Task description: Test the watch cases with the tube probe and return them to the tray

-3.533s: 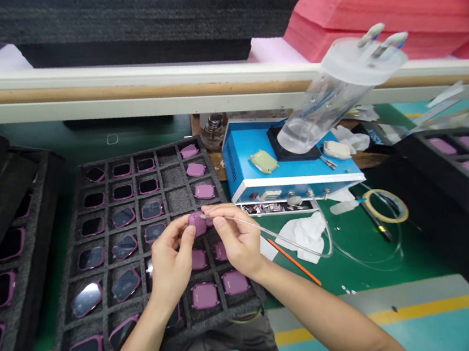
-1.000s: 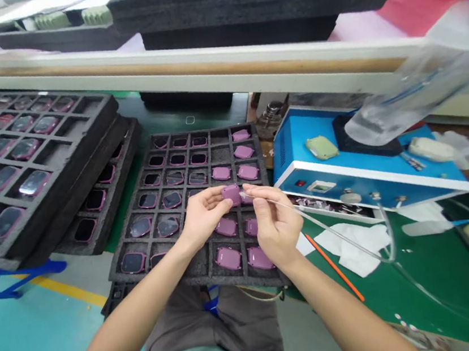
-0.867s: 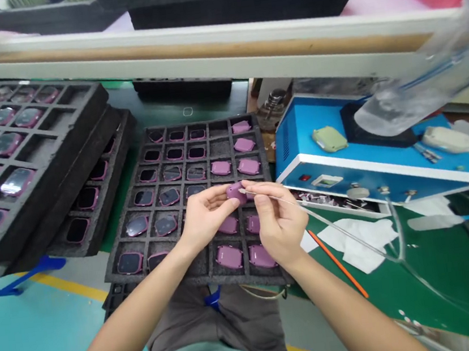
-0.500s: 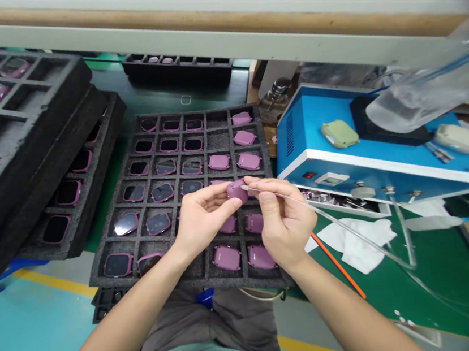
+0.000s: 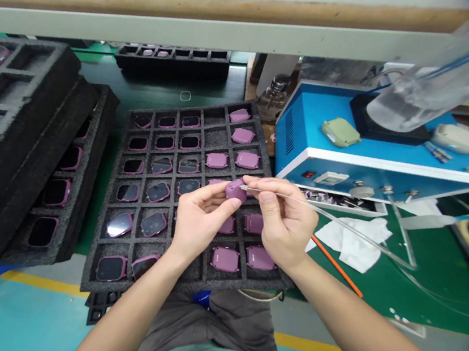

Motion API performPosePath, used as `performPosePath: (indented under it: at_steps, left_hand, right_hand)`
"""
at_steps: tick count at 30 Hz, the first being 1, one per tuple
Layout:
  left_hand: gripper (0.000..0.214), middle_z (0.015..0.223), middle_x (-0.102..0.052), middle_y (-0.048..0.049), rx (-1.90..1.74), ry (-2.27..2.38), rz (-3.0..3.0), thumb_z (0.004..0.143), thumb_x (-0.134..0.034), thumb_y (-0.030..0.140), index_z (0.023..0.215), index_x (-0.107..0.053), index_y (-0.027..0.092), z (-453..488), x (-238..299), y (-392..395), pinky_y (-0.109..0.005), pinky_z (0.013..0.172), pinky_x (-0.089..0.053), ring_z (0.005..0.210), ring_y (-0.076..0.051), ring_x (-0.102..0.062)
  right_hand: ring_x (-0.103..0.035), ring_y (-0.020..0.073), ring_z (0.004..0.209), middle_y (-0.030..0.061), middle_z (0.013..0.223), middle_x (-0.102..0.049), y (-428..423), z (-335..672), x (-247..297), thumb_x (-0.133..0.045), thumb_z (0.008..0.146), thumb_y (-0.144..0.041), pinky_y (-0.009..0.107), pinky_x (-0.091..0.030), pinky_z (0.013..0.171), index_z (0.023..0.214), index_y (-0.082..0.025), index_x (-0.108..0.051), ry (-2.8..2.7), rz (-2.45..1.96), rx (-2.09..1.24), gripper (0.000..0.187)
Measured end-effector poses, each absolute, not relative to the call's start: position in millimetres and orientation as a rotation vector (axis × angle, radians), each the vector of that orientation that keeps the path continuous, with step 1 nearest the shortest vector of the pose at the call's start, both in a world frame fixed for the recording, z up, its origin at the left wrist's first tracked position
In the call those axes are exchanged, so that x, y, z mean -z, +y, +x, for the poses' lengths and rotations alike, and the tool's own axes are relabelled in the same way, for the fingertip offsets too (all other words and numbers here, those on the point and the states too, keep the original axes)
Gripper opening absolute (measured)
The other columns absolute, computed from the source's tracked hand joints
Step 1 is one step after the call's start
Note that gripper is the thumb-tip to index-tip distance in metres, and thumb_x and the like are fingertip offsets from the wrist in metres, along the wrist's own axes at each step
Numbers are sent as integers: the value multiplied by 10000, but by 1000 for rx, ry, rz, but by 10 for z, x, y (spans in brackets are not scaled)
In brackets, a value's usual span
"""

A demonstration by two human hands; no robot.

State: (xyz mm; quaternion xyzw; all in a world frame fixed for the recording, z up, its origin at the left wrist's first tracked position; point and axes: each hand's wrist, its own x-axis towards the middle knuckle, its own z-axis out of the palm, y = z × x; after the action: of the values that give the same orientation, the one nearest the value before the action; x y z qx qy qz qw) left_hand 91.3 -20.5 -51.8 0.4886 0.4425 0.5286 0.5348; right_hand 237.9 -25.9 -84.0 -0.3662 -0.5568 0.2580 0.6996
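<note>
My left hand [image 5: 203,216] is closed on a purple smartwatch case [image 5: 235,191], held up over the foam tray. The closed fingers of my right hand [image 5: 287,220] grip the end of a clear thin tube [image 5: 334,217], whose pale tip touches or nearly touches the case's side. Below both hands lies the dark foam tray [image 5: 136,250]. Its left columns hold purple watch cases with dark screens [image 5: 112,268], and its right columns hold purple cases [image 5: 225,259] with their plain sides up. My hands hide some of the middle compartments.
On the right stands a blue machine [image 5: 318,131] with a green watch case [image 5: 341,131] on top. White tissue [image 5: 360,240] and an orange stick [image 5: 337,265] lie on the green mat. Stacked foam trays [image 5: 36,131] rise at left. A shelf beam [image 5: 216,24] spans the top.
The view has shifted slightly, so the trays at left appear further left. Both hands keep the same hold, with the tube tip still at the watch case.
</note>
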Motion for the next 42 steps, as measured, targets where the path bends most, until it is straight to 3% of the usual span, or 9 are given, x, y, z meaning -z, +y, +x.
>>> performPosePath:
  at_steps: [42]
  left_hand:
    - [406,1029,-847,-103,-1259,1096,1169,676,-968,324,1030,-847,168,899,481,-195,-395,917,-670,931,-271,-814]
  right_hand:
    - [-772,234,1079,76,1091,-782,-222,2383,817,-606,1023,-186,437,-654,950,1065,-244,-752,-1283,-782,-523,163]
